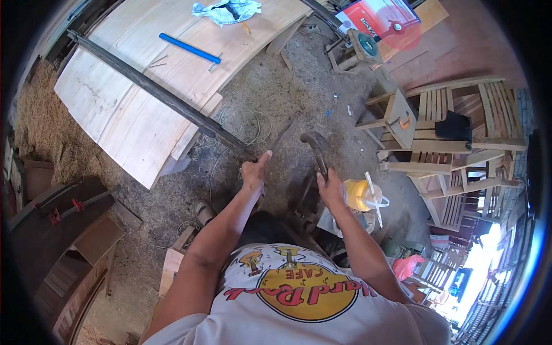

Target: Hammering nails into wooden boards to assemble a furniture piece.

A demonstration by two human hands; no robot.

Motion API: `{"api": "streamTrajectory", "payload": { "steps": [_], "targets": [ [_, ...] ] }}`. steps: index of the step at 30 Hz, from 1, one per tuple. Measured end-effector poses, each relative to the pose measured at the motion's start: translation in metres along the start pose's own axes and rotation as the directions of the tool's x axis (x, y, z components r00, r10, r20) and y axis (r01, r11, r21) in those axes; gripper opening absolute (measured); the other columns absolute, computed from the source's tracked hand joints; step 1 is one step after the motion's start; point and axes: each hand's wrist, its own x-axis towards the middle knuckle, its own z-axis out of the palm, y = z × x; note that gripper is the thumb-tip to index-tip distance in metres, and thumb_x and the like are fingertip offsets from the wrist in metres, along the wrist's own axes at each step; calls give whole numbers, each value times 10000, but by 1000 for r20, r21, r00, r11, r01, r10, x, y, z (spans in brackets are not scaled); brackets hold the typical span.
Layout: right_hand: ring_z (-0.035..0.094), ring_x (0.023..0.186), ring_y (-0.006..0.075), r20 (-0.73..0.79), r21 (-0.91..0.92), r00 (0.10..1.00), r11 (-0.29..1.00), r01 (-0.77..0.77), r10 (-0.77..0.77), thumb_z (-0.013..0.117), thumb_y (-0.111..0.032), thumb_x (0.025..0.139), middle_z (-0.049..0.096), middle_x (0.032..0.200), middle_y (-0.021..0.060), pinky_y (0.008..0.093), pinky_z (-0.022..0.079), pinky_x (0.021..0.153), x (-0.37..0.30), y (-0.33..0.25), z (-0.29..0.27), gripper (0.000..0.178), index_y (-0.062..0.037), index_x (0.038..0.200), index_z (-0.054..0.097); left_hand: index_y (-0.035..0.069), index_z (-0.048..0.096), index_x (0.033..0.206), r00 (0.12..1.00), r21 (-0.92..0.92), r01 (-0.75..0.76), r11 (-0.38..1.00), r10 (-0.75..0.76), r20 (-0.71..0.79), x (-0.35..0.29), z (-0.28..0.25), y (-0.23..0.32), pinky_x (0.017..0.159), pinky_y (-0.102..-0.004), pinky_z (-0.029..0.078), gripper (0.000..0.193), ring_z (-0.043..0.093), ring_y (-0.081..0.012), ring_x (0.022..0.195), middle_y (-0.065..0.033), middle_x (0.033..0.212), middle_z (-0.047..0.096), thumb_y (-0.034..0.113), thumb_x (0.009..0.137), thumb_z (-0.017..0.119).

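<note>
My left hand [255, 172] is closed at the near end of a long dark bar [155, 92], thumb raised along it. The bar lies slantwise across a pale wooden panel [126, 103]. A thin dark strip [282, 133] sticks out beyond that thumb; whether the hand holds it too is unclear. My right hand [332, 190] is wrapped round a dark curved tool [314, 144] with a hooked end, which points away from me. Just right of that hand is a yellow container [357, 194] with a pale strip across it.
On the panel lie a blue tube [190, 48] and a crumpled plastic bag [227, 11]. A cable [259, 123] loops over the dusty floor. Slatted wooden furniture [454, 144] stands at right, near a small stool [397, 123]. Sawdust [43, 109] heaps at left, above a dark panel with red clamps [56, 217].
</note>
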Motion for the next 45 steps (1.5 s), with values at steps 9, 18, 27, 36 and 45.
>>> {"api": "streamTrajectory", "payload": {
  "steps": [9,18,27,36,45],
  "targets": [
    [658,802,516,109,314,963,910,-270,248,673,-348,961,659,766,272,560,494,693,-41,6,-16,353,-19,992,550,-39,642,997,600,411,-773,484,768,223,-90,-26,38,798,-408,511,326,653,-324,880,-214,925,660,280,977,706],
    [651,703,467,-174,425,982,905,7,74,723,-279,957,624,704,232,483,492,607,-8,-38,-59,313,-21,999,549,-69,615,1169,588,476,-681,556,803,-97,34,80,80,903,-469,499,354,639,-440,1019,-263,1086,660,250,1057,508],
    [585,637,166,-806,557,592,358,749,17,568,-9,951,637,801,67,289,478,591,47,-110,-162,111,25,1057,576,-34,598,888,750,502,-447,741,616,-241,46,80,82,749,-540,459,400,625,-500,823,-270,814,644,293,1071,458],
    [656,791,509,-140,150,990,988,21,1,677,-273,966,672,818,270,551,535,674,53,4,-2,296,-18,1041,546,-64,626,974,814,573,-382,725,557,-162,46,100,82,812,-544,498,456,633,-513,927,-307,936,664,314,1080,393],
    [572,574,314,-728,643,677,446,623,104,672,-169,977,608,747,129,390,506,580,85,-89,-168,192,-16,1043,578,-62,631,989,837,626,-318,712,522,-167,54,84,79,821,-556,488,464,637,-519,934,-300,948,673,313,1088,375]
  ]
}}
